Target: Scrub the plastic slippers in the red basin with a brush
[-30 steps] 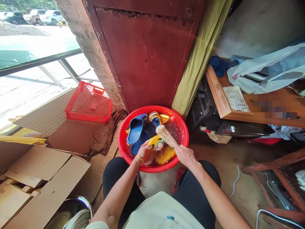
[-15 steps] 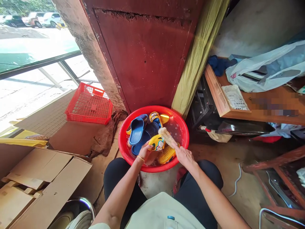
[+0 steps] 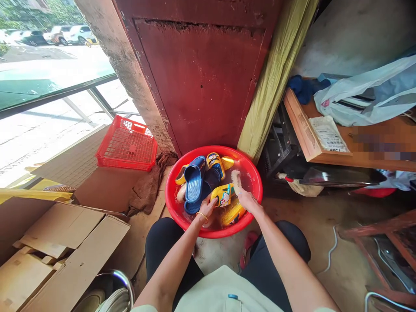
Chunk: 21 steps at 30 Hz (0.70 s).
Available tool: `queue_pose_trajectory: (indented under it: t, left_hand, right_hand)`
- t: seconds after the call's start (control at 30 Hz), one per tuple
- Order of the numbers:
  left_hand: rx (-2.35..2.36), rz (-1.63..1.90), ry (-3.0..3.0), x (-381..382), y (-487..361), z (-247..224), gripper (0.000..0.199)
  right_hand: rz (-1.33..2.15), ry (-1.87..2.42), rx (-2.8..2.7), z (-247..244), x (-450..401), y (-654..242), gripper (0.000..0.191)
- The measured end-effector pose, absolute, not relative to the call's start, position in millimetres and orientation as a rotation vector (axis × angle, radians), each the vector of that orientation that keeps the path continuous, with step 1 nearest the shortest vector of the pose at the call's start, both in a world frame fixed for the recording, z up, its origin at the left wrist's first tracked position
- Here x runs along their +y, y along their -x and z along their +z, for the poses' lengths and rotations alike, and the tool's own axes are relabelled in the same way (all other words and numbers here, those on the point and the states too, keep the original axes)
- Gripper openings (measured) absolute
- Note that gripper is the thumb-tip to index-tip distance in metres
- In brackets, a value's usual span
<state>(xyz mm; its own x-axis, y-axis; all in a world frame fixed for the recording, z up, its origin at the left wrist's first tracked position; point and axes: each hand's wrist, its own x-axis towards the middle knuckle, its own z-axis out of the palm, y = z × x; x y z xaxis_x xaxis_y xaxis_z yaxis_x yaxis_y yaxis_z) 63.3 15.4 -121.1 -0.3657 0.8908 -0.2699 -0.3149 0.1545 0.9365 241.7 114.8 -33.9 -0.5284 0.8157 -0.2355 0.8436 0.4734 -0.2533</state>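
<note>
A red basin (image 3: 259, 190) between my knees holds soapy water and several slippers. My left hand (image 3: 207, 208) grips a yellow slipper (image 3: 223, 196) with a cartoon figure on its strap. Wrapped round the handle of a pale-bristled brush (image 3: 236, 178), my right hand (image 3: 248, 202) is just right of that slipper, over the water. Another yellow slipper (image 3: 232, 213) lies below, partly in the water. A blue slipper (image 3: 194, 182) leans on darker blue ones at the left, and a small yellow and blue slipper (image 3: 214, 162) rests near the far rim.
Beyond the basin stands a dark red door (image 3: 201, 86). A red plastic crate (image 3: 128, 147) and a brown cloth (image 3: 146, 190) are at the left, with cardboard boxes (image 3: 65, 229) nearer. At the right are a wooden desk (image 3: 383, 151) and a reddish wooden stool (image 3: 377, 229).
The brush has swung more upright and shifted right, away from the yellow slipper. My left hand has turned the slipper slightly. The whole view has moved a little.
</note>
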Motion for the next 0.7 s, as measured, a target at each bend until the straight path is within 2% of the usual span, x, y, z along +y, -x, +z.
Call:
queue_pose_trajectory:
  t: [0.3,0.53,0.7]
  left_hand:
    - [1.268,1.408,-0.514,17,-54,-131,0.055]
    - [1.262,1.425,-0.536,10,-53,-124,0.061]
    - [1.398,1.474,-0.460,12,-48,-118,0.060]
  right_hand:
    - [-0.526,-1.062,2.735,-39,46,-266,0.056]
    - [-0.328,-1.381,2.507,-15,95,-278,0.059]
    - [-0.290,-1.340,2.618,-18,100,-302,0.058]
